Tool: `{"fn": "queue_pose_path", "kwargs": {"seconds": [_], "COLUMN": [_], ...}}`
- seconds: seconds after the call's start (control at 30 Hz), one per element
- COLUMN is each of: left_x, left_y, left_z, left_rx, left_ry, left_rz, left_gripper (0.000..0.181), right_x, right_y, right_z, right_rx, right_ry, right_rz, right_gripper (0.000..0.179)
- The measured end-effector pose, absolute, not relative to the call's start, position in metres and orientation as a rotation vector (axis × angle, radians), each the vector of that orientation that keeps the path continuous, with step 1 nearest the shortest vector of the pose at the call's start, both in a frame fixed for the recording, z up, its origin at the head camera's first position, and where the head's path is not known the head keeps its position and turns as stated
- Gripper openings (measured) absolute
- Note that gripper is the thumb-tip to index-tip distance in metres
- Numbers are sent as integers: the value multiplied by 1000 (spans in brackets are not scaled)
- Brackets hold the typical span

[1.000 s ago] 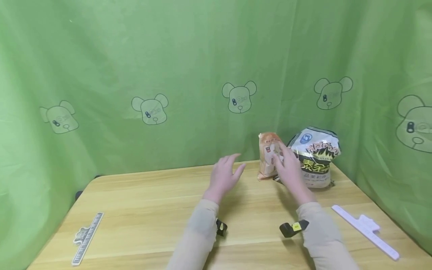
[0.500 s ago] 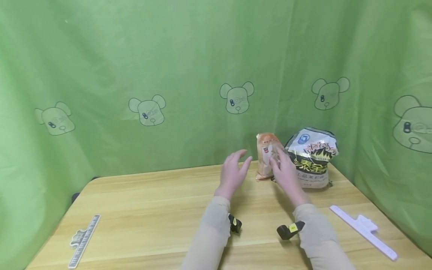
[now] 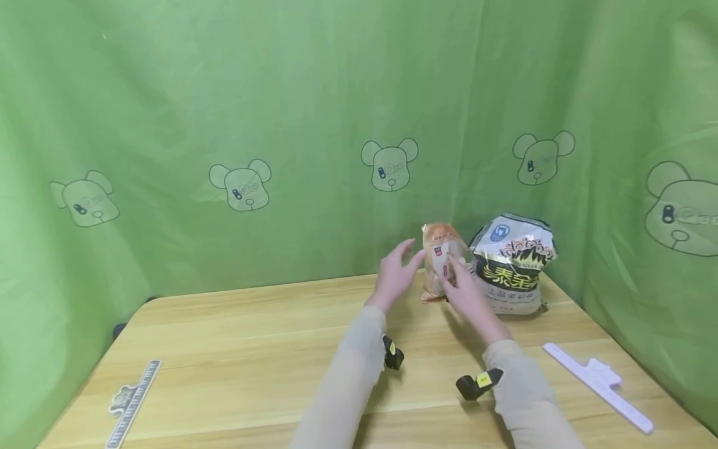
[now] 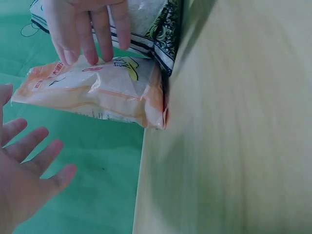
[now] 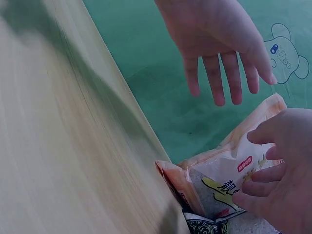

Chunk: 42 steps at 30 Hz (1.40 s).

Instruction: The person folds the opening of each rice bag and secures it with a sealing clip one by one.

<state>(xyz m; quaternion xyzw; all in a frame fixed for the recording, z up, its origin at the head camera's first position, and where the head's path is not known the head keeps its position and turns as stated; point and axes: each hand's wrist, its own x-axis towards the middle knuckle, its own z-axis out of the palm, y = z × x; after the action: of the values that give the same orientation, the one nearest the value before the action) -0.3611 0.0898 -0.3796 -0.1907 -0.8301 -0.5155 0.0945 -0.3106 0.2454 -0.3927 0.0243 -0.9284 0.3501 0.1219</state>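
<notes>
An orange-and-white plastic packet [image 3: 434, 262] stands upright at the table's back edge, with printing on its front. My left hand [image 3: 394, 276] is at its left side, fingers spread, with a gap between them. In front of the packet's right side is my right hand [image 3: 470, 298], its fingers relaxed. The left wrist view has the right hand's fingertips [image 4: 106, 54] close to the packet; I cannot tell whether they touch. A larger black, white and clear printed bag [image 3: 513, 274], with pale grains inside, stands to the right, partly behind my right hand.
A lilac ruler-like clip [image 3: 599, 386] lies at the table's right side, a grey one [image 3: 133, 404] at the left. Green curtains [image 3: 314, 100] with bear-head drawings rise behind the wooden table [image 3: 235, 355] and on its sides. Black wrist cameras [image 3: 477, 385] hang under both forearms.
My left hand has moved right, closer to the orange-and-white packet. My right hand has shifted slightly left and down across its front. Both bags stay standing; the head view has turned slightly.
</notes>
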Motion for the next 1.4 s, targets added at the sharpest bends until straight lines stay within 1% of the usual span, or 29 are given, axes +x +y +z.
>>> {"fn": "queue_pose_path", "kwargs": {"seconds": [0.13, 0.27, 0.53, 0.73, 1.17, 1.4], "left_x": [-369, -378, -389, -390, -384, -379], "left_y": [97, 105, 113, 111, 91, 75], "left_z": [-376, -376, -386, -385, -388, -390], "left_rx": [-573, -576, -529, -490, -479, -487], "left_ry": [-2445, -2421, -2436, -2388, -2339, -2329], "left_rz": [-1704, -1768, -1707, -1614, -1701, -1737], "left_gripper": [52, 49, 33, 25, 23, 25], "right_x": [-309, -308, -307, -309, -308, -309], "right_y": [248, 247, 241, 238, 237, 239], "right_z": [-392, -391, -393, -393, -397, -402], "right_rx": [62, 79, 67, 86, 61, 68], "right_ry": [-2734, -2734, -2741, -2715, -2734, -2746], "right_rz": [1041, 1045, 1025, 986, 1050, 1155], "right_gripper": [65, 66, 64, 64, 66, 79]}}
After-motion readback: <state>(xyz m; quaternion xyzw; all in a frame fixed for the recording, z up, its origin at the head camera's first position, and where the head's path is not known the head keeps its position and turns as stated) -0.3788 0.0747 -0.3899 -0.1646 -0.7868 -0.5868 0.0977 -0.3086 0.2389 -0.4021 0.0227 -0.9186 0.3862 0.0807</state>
